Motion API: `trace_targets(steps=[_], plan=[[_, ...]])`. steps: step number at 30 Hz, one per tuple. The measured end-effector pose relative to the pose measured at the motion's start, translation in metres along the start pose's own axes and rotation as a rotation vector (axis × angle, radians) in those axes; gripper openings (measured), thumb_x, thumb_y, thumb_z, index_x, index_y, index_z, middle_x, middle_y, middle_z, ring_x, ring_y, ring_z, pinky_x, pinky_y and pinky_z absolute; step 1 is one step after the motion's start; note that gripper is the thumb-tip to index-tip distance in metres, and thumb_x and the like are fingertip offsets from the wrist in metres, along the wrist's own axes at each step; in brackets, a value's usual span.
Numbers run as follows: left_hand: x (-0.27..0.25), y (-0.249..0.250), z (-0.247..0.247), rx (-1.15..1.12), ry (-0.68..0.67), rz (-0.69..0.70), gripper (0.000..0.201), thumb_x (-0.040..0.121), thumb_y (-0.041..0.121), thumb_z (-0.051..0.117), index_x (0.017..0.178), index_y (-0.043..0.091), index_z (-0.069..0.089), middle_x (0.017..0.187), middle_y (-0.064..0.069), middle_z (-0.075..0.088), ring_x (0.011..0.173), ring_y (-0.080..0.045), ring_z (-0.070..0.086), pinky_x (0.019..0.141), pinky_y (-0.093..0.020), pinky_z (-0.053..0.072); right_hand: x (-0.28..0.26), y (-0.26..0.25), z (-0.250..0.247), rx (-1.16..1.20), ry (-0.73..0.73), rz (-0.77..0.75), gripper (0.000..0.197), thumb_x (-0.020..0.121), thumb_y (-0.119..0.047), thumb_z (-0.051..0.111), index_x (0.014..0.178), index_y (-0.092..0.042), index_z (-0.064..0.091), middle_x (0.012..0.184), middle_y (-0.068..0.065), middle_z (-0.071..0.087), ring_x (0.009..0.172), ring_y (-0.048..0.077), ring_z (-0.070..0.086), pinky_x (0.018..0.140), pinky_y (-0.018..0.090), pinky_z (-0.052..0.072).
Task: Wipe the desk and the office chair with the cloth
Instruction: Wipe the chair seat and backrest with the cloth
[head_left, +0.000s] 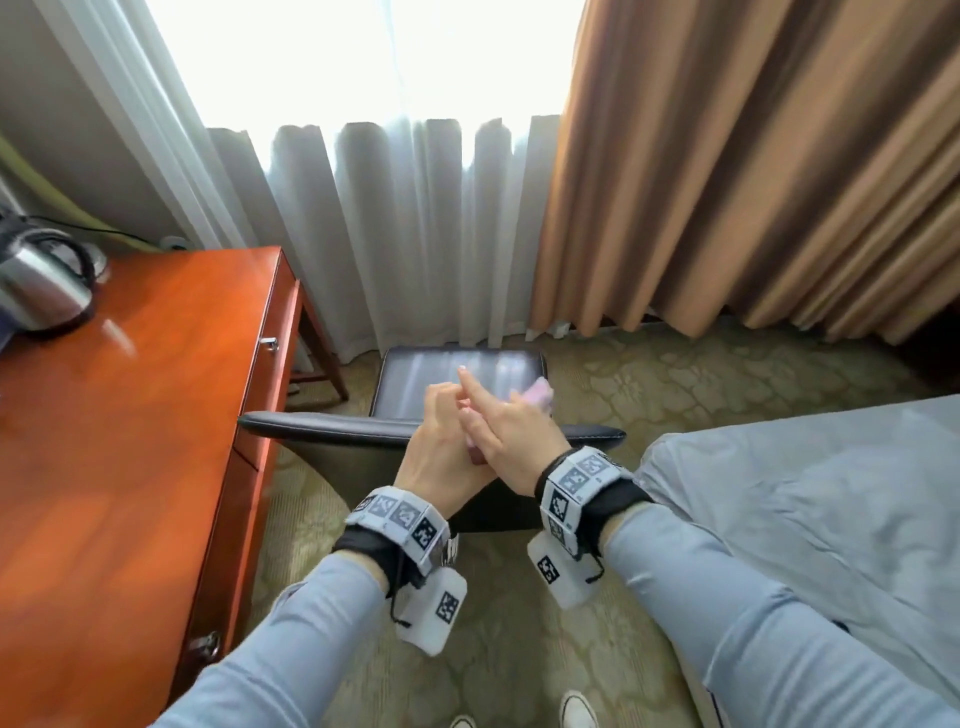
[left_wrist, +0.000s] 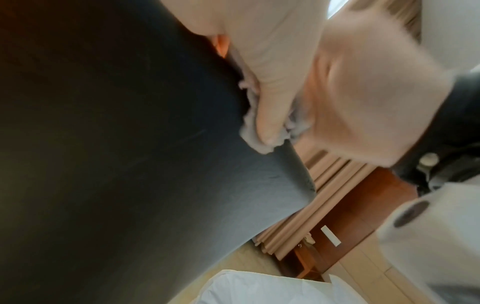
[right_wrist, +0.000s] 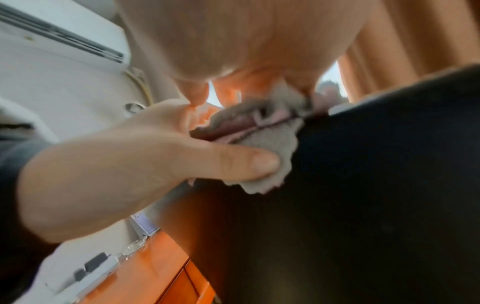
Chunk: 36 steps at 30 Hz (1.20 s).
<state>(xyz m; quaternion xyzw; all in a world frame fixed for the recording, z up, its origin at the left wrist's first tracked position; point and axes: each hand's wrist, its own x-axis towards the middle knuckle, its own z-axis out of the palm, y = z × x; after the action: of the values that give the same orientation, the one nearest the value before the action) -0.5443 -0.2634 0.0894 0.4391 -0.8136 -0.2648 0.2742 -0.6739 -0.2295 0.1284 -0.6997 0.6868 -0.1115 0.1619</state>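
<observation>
Standing behind the black leather office chair (head_left: 457, 374), we bunch the pinkish-grey fleecy cloth (right_wrist: 262, 139) in both hands (head_left: 441, 447), fingers curled round it, apparently refolding before wiping the backrest's near top edge.

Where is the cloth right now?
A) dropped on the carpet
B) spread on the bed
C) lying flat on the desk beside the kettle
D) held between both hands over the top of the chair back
D: the cloth is held between the left hand and the right hand, over the top edge of the chair back.
</observation>
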Motion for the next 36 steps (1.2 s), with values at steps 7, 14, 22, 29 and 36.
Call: trace_targets(steps=[7,14,22,29,36], plan=[[-0.018,-0.004,0.008,0.150,-0.017,0.051,0.105,0.073,0.065,0.066,0.154,0.019,0.018,0.129,0.010,0.055,0.112,-0.009,0.055,0.101,-0.028,0.033,-0.001,0.038,0.003,0.002,-0.109,-0.053,0.038,0.099,-0.048,0.034,0.102,-0.022,0.062,0.097,0.001,0.069,0.093,0.025,0.062,0.083,0.043,0.047],[-0.013,-0.014,0.003,0.295,0.131,-0.061,0.052,0.094,0.060,0.036,0.126,0.025,0.059,0.095,0.015,0.066,0.091,-0.013,0.059,0.088,-0.036,0.038,-0.004,0.118,-0.007,0.217,-0.278,-0.027,0.043,0.103,-0.042,0.037,0.073,-0.019,0.059,0.068,-0.002,0.063,0.075,0.021,0.060,0.075,0.041,0.046],[-0.008,-0.041,-0.012,0.289,0.547,-0.718,0.083,0.082,0.036,0.067,0.147,0.001,0.031,0.154,-0.024,0.026,0.144,-0.039,0.025,0.116,-0.050,0.025,-0.004,0.144,0.032,0.462,-0.444,-0.132,0.023,0.103,-0.032,0.046,0.107,-0.030,0.068,0.086,-0.001,0.067,0.082,0.014,0.058,0.081,0.033,0.044],[-0.013,-0.041,-0.039,0.098,0.269,-1.052,0.067,0.087,0.056,0.066,0.127,0.007,0.046,0.127,-0.017,0.059,0.115,-0.038,0.056,0.096,-0.045,0.045,0.031,0.094,0.074,0.594,-0.536,-0.220,0.051,0.103,-0.026,0.047,0.151,-0.034,0.033,0.159,-0.007,0.026,0.142,0.013,0.033,0.110,0.020,0.027],[0.006,-0.069,-0.074,0.003,0.169,-1.057,0.059,0.084,0.041,0.077,0.112,0.008,0.037,0.110,-0.003,0.056,0.095,-0.021,0.059,0.076,-0.032,0.046,0.089,0.041,0.086,0.466,-0.498,-0.175,0.051,0.089,-0.010,0.050,0.137,-0.026,0.046,0.132,0.012,0.059,0.113,0.033,0.058,0.095,0.036,0.046]])
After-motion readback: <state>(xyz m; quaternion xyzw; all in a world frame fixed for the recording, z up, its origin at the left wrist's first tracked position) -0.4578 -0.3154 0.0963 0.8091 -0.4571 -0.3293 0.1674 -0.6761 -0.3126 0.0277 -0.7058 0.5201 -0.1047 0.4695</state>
